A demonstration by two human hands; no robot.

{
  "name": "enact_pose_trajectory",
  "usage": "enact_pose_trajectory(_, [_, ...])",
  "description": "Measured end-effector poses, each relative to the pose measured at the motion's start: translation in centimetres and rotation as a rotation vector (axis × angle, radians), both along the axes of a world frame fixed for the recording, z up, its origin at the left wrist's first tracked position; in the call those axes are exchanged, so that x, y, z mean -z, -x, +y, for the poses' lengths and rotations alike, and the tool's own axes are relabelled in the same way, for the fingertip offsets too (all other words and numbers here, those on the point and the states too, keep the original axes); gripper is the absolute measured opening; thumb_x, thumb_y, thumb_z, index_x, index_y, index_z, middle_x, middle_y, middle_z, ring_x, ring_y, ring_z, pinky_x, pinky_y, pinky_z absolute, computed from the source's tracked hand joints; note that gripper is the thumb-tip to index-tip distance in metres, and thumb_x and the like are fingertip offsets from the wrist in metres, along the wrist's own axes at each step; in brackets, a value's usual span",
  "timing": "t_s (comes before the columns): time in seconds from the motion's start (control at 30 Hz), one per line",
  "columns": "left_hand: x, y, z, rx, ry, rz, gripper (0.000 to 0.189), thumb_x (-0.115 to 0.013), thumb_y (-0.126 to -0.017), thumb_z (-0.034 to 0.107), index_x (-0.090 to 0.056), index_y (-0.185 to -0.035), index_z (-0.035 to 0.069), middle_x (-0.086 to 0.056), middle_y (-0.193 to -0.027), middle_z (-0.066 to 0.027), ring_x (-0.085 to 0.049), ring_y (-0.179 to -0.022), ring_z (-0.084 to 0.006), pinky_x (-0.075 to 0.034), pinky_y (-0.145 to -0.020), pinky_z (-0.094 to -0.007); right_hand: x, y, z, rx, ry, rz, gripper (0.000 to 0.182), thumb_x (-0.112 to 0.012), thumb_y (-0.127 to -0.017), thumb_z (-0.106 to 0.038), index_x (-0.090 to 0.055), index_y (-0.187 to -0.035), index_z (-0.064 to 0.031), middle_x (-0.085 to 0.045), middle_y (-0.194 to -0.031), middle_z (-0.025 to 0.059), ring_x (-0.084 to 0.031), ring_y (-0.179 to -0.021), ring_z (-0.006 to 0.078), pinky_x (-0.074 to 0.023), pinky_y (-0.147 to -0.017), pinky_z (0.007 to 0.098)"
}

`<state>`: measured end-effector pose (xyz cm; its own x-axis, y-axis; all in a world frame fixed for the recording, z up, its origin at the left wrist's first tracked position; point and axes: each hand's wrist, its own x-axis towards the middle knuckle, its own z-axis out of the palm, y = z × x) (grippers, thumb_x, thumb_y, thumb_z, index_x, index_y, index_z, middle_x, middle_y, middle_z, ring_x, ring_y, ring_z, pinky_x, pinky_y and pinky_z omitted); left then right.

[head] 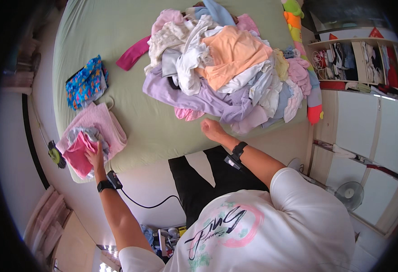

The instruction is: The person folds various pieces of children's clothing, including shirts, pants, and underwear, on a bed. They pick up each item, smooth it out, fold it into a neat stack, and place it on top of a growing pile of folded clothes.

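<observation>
On a bed with a pale green sheet [151, 136] lies a big heap of mixed clothes, with an orange garment [233, 54] on top and a lavender garment [199, 98] along its near side. My left hand [95, 157] rests on a bright pink garment [79, 153], its fingers spread; whether it grips the cloth cannot be told. Beneath that are grey cloth and a pale pink towel-like cloth [115, 129]. My right hand [213, 130] is loosely curled near the heap's front, by a pink ruffled garment [188, 114], with nothing visible in it. A blue patterned garment [85, 83] lies beyond the pink stack.
A magenta sleeve-like cloth [133, 53] sticks out left of the heap. A long colourful plush toy [314, 91] lines the bed's right edge. Right of it stand wardrobe shelves [360, 83] and a fan [349, 193]. A cable [148, 206] runs from my left wrist device.
</observation>
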<state>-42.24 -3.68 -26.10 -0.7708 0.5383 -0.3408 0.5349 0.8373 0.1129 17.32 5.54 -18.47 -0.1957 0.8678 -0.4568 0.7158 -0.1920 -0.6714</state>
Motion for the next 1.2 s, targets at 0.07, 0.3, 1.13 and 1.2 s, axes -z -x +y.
enact_pose_trajectory(0.07, [-2.2, 1.2, -0.6, 0.047, -0.158, 0.038, 0.093, -0.057, -0.088, 0.070, -0.037, -0.152, 0.006, -0.032, -0.154, -0.0336, -0.034, -0.142, -0.0478, -0.030, -0.116, -0.0514, -1.7, -0.6, 2.9, -0.086, -0.392, -0.062, 0.022, -0.057, -0.086, -0.004, -0.058, -0.108, -0.0025, -0.063, -0.099, 0.0215, -0.061, -0.095, 0.0419, -0.0505, -0.081, 0.0502])
enact_pose_trajectory(0.3, [-13.1, -14.9, -2.0, 0.153, -0.655, 0.111, 0.048, -0.070, -0.094, 0.029, -0.060, -0.130, -0.002, -0.063, -0.127, -0.0223, -0.059, -0.117, -0.0364, -0.045, -0.104, -0.0427, -6.6, -5.0, 19.1, -0.201, -1.054, -0.503, 0.049, -0.063, -0.078, -0.003, -0.056, -0.126, -0.0038, -0.062, -0.110, 0.0163, -0.061, -0.101, 0.0344, -0.0479, -0.088, 0.0432])
enact_pose_trajectory(1.13, [-30.7, -49.5, 2.9, -0.477, -0.936, -1.922, 0.052, -0.055, -0.087, -0.008, -0.048, -0.137, 0.002, -0.062, -0.126, -0.0114, -0.065, -0.113, -0.0268, -0.056, -0.098, -0.0409, -24.0, -9.7, 3.9, -0.603, 0.378, 0.612, 0.026, -0.064, -0.096, -0.019, -0.065, -0.113, -0.0001, -0.070, -0.107, 0.0109, -0.066, -0.101, 0.0183, -0.0520, -0.090, 0.0331])
enact_pose_trajectory(1.2, [-32.1, -49.9, 2.2, -0.447, -0.955, -1.895, 0.053, -0.057, -0.087, -0.008, -0.048, -0.138, 0.003, -0.062, -0.128, -0.0105, -0.064, -0.115, -0.0260, -0.053, -0.101, -0.0409, -25.1, -9.5, 3.5, -0.378, 0.454, 0.791, 0.033, -0.067, -0.095, -0.021, -0.061, -0.119, 0.0005, -0.069, -0.109, 0.0107, -0.066, -0.101, 0.0185, -0.0524, -0.089, 0.0336])
